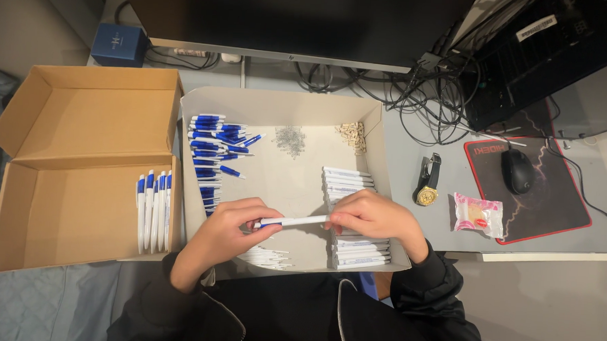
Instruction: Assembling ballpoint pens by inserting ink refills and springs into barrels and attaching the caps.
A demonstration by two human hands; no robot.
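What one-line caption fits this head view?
Both hands, left hand and right hand, hold a white pen over a grey tray of pen parts, beside a cardboard box.

White pen (294, 222) with a blue tip; left of it, blue-and-white pens (153, 210) in a brown cardboard box (63, 214); right, black mouse (518, 170) on red-edged pad (554, 215).

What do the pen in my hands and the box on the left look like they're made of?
The pen, between both hands, looks like smooth white plastic with a blue tip, slightly glossy. The open box looks like matte brown cardboard, judging by its creased, folded flaps.
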